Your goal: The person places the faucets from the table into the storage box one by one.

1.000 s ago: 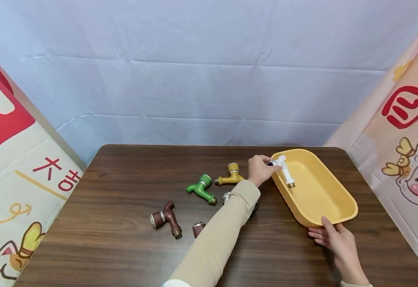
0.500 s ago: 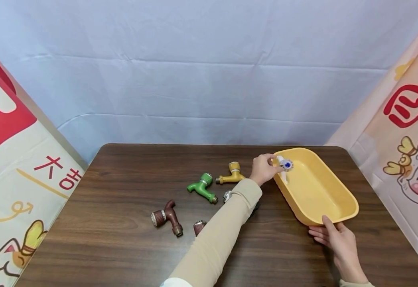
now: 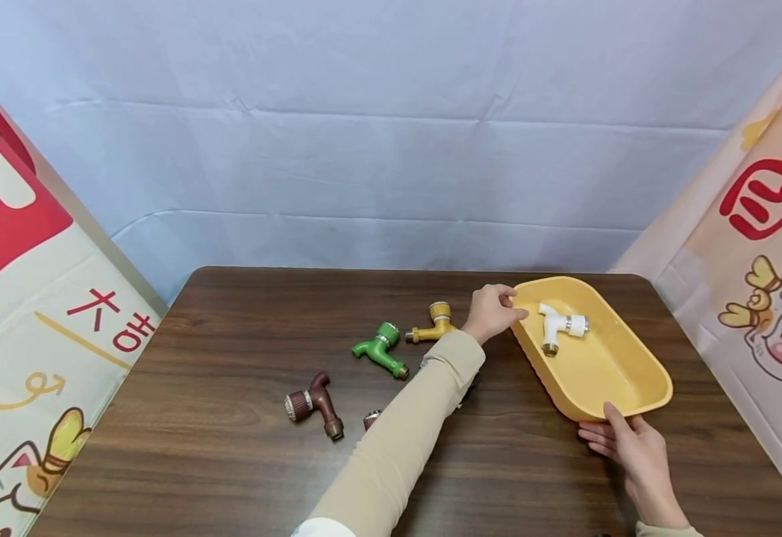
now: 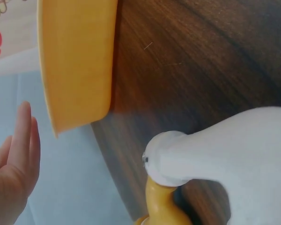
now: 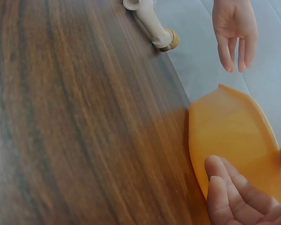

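A white faucet lies inside the yellow plastic tub, towards its far left end. My left hand is at the tub's far left rim, fingers loosely bent and holding nothing; in the left wrist view its fingers are apart from the tub. At the tub's near end, my right hand grips the rim, thumb on top and fingers against the outside wall. Left of the tub lie a yellow faucet, a green faucet and a maroon faucet.
My left sleeve crosses the wooden table and partly covers more faucets, including one with a maroon handle. Another white faucet lies on the table in the right wrist view. A pale cloth hangs behind the table.
My left hand has let go of the white faucet, which has gone from its fingers down into the tub. The right hand stays at the tub's near end.
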`<state>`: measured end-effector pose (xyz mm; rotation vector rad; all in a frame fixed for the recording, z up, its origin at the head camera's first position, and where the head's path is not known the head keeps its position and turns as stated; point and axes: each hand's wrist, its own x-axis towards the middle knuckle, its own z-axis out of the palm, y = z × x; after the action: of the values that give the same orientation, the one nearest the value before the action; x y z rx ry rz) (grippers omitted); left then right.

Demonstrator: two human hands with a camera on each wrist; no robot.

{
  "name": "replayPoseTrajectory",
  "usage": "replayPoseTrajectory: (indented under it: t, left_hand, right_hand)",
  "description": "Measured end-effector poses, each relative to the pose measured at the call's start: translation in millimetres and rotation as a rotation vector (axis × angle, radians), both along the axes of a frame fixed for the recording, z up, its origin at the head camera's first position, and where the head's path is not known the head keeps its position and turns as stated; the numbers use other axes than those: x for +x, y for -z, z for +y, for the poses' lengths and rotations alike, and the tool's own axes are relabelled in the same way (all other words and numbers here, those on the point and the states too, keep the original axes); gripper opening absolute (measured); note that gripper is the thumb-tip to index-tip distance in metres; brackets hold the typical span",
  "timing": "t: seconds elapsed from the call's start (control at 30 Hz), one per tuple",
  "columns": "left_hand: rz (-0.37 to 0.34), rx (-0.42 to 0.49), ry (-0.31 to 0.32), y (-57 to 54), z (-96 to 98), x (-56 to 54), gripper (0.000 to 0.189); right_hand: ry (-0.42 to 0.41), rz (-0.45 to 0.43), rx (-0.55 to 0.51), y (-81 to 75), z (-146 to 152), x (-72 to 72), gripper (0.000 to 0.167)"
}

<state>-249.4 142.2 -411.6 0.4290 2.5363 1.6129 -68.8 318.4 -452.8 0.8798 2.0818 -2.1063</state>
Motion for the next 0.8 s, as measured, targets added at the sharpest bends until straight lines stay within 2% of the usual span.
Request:
replayPoseTrajectory:
  t: [0.3, 0.6, 0.8]
  left_hand:
    - [-0.099, 0.094, 0.037, -12.9, -5.6, 6.1, 0.036]
    - [-0.034, 0.139, 0.091, -25.2, -13.9, 11.2, 0.032]
    - [0.0, 0.13, 0.115, -36.2, -18.3, 14.8, 0.032]
  right_hand:
    - [-0.004, 0.016, -0.01, 1.9, 0.8, 0.1, 0.037]
    - [-0.014, 0.025, 0.0, 2.1, 0.8, 1.1, 0.039]
    - [-0.013, 0.012, 0.015, 0.9, 0.8, 0.8, 0.04]
